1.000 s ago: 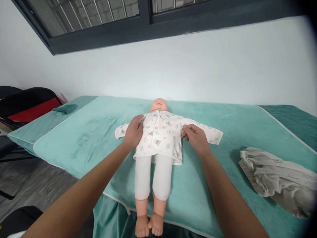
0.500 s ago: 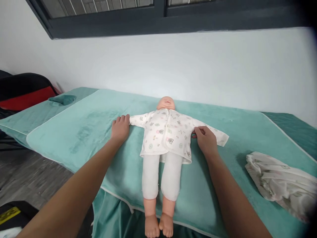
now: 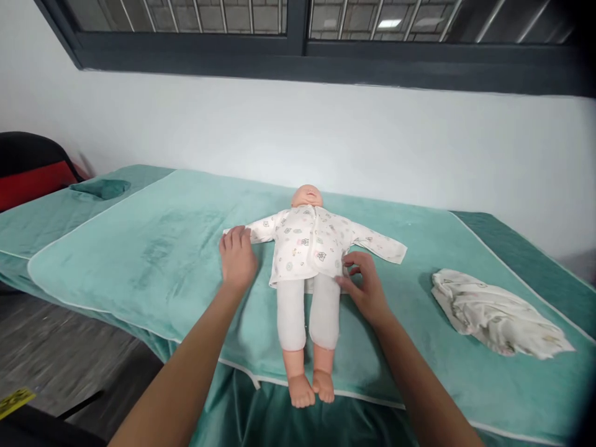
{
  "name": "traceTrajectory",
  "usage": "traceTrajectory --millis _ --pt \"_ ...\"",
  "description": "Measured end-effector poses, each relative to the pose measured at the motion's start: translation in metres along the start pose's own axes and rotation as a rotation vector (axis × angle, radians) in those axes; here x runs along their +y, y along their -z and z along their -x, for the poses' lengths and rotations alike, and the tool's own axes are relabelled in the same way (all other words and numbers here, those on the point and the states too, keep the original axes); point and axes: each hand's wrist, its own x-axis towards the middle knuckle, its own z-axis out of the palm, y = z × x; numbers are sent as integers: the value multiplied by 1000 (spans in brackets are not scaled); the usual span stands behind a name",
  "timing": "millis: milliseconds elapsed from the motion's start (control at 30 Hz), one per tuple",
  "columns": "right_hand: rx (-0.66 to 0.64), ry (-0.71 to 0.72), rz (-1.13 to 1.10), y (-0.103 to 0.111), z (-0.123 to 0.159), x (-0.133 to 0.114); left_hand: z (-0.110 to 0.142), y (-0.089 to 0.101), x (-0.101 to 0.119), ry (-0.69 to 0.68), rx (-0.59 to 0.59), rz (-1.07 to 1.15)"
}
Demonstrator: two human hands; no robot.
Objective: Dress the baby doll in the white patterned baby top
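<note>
A baby doll (image 3: 307,196) lies on its back in a white printed baby shirt (image 3: 298,242) and white leggings (image 3: 292,313), its bare feet towards me. The shirt's front edges meet down the middle, and both sleeves stretch out sideways. My left hand (image 3: 238,256) is closed over the end of the left sleeve, a bit of cuff showing past the fingers. At the shirt's lower right side is my right hand (image 3: 365,282), thumb and fingers apart, the fingertips touching the shirt's edge near the hem.
A crumpled white printed cloth (image 3: 498,313) lies to the right on the green padded bed (image 3: 153,261). Behind the bed stands a white wall (image 3: 372,143) under a dark window frame (image 3: 186,53). A black and red chair (image 3: 37,174) is at the far left.
My right hand has moved from under the right sleeve down to the shirt's lower side. My left hand stays at the left sleeve's end. The view has tilted up slightly.
</note>
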Motion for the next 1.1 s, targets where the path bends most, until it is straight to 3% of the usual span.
traceTrajectory --millis 100,200,533,633,767,867,1000,1100 --pt "10 36 68 -5 19 -9 5 4 8 -142 -117 51" --pt "39 27 164 -8 26 -11 5 4 11 -179 -231 86" --pt "111 93 208 -5 37 -17 0 0 8 -123 -253 103" --pt "166 3 161 0 45 -20 0 0 7 -120 -258 107" --pt "386 -335 113 13 32 -7 -1 0 7 -117 -263 130" --pt "304 -485 145 19 0 13 -3 0 15 -14 -285 382" --pt "74 -451 214 6 -41 28 -7 2 39 261 -356 854" --pt "27 -393 122 -10 -56 28 -12 6 56 442 -468 1257"
